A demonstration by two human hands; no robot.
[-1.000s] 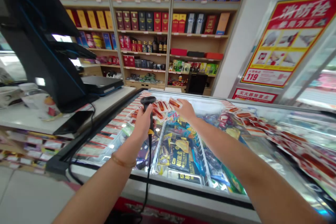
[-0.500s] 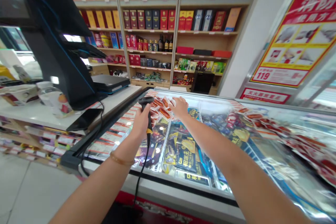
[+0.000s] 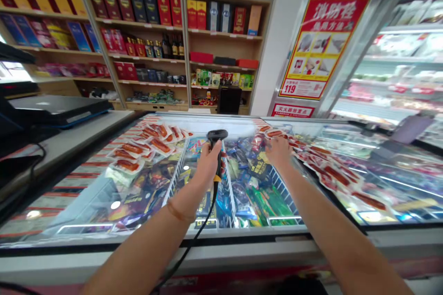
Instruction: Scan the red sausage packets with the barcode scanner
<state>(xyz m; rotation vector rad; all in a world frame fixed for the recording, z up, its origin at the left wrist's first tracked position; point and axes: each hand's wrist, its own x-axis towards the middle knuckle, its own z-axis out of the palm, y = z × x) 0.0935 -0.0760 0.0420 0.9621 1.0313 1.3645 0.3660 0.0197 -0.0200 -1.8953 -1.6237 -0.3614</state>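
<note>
The left hand point(image 3: 208, 160) grips a scanner point(image 3: 217, 135); the right hand point(image 3: 278, 153) is at packs point(image 3: 335, 175) spreading to its right, its grip unclear. A second pile point(image 3: 160, 144) lies left of both. Handling packs seems the step, calling for a fingertip pinch.

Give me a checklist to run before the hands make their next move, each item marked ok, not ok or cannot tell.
1. Scanner held in the left hand: ok, fingers wrapped around its handle.
2. Cable clear of the right hand: ok, it runs down from the handle, away from that hand.
3. Right hand at the right row of packs: ok, it is at the row's far end.
4. Right hand's grip on a pack: cannot tell, the undersides of its fingers are hidden.
5. Left group of packs laid out singly: not ok, several overlap.
6. Barcodes readable: cannot tell, none can be made out.
</note>
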